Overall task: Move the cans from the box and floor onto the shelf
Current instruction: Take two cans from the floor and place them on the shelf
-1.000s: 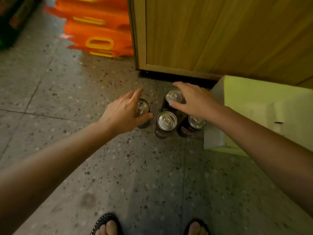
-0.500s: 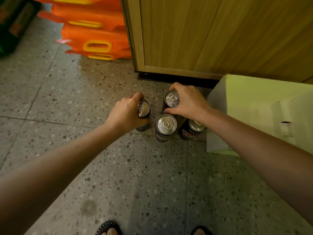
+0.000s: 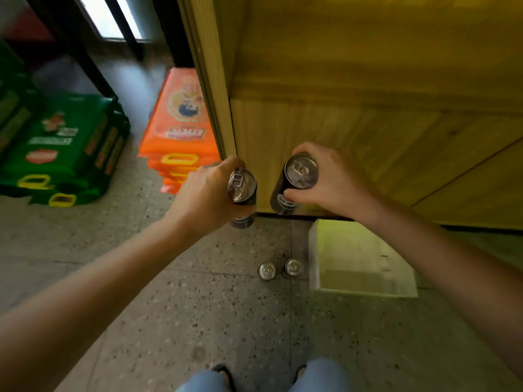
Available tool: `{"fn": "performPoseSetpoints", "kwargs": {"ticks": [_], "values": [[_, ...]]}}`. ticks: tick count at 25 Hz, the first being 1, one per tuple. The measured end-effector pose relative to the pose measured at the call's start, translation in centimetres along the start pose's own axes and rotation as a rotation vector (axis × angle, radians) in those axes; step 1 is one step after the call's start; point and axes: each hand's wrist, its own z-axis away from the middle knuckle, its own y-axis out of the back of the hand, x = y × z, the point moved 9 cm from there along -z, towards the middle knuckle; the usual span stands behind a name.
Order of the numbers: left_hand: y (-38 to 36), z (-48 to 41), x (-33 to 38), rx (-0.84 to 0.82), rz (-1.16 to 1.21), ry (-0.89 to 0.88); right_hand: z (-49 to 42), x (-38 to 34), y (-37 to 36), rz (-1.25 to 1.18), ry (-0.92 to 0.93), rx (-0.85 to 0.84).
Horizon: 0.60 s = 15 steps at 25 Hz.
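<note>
while two cans are off the floor, the job looks only partly done, judging from the head view. the left hand (image 3: 209, 190) is wrapped closed around a dark can (image 3: 242, 193), held upright just left of the wooden cabinet's (image 3: 368, 123) corner edge. the right hand (image 3: 331, 179) is likewise closed on a second dark can (image 3: 294, 182), fingers curled over its rim and side, held in front of the cabinet's lower panel. both cans are in the air, clear of the terrazzo floor (image 3: 198, 292), and neither is on a shelf yet; no shelf surface shows in this frame, so i cannot tell where they will go.

below the cabinet, two more cans (image 3: 266, 271) stand upright on the floor, close side by side, just left of a white box (image 3: 359, 261) that sits at the cabinet's foot. the box's visible inside looks bare, though its far corners are dim. left of the cabinet lie stacked orange packs (image 3: 178, 128) and, further left, green packs (image 3: 62, 145). what is left, as i judge it: shelve the two held cans, then fetch the floor pair.
</note>
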Motion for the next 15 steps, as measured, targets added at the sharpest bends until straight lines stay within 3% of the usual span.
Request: {"fn": "performPoseSetpoints", "kwargs": {"ticks": [9,15], "values": [[33.3,1.3,22.4,0.017,-0.025,-0.148,4.0,-23.4,32.5,-0.047,0.040,0.149],[48.1,0.8,32.4,0.137,0.062,-0.261,5.3,-32.2,46.8,-0.150,0.037,0.310]]}}
